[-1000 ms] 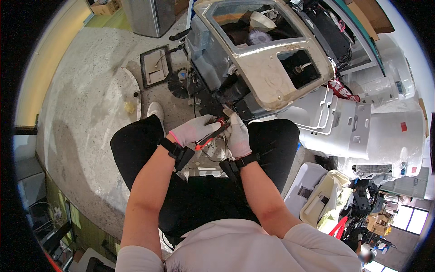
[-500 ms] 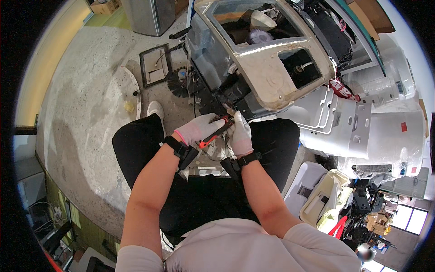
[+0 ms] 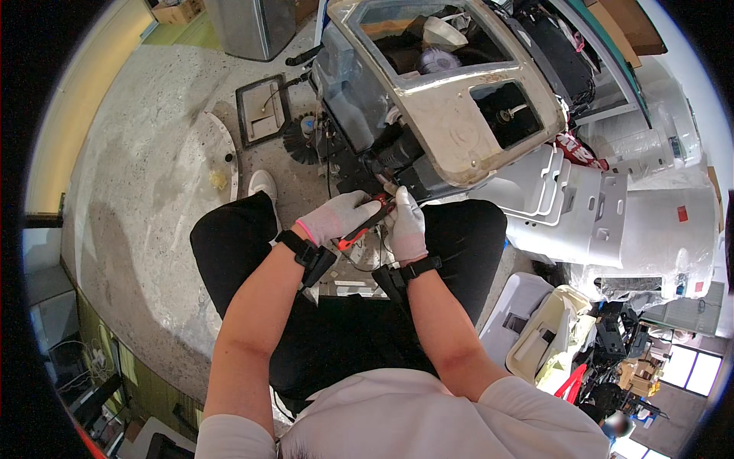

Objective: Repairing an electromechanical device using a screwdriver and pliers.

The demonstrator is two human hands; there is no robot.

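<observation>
Red-handled pliers [image 3: 365, 223] sit gripped in a seated person's gloved left hand [image 3: 336, 218], the tool's tip angled up toward the dark underside of a large dismantled machine housing [image 3: 440, 115] that fills the top centre of the head view. That grey and cream housing, its top panel open over a dark cavity, stands on a speckled concrete floor [image 3: 138, 191] just ahead of the person's knees. To its right, white plastic body panels [image 3: 604, 206] are stacked well apart from the hands. Black trousers [image 3: 245, 252] cover both legs, spread to either side of the work. Left of the housing lie a curved pale panel [image 3: 210, 161] and a small square framed plate [image 3: 261, 111], with a black round brush [image 3: 302, 141] beside them. The left hand is clamped around the pliers' handles, fingers folded over them. The right hand [image 3: 405, 229], also in a pale glove, is held upright just beside the tool's head, fingers together and pressed against the machine's lower edge; whether it pinches anything there cannot be told. Black wrist straps [image 3: 306, 252] circle both forearms.
</observation>
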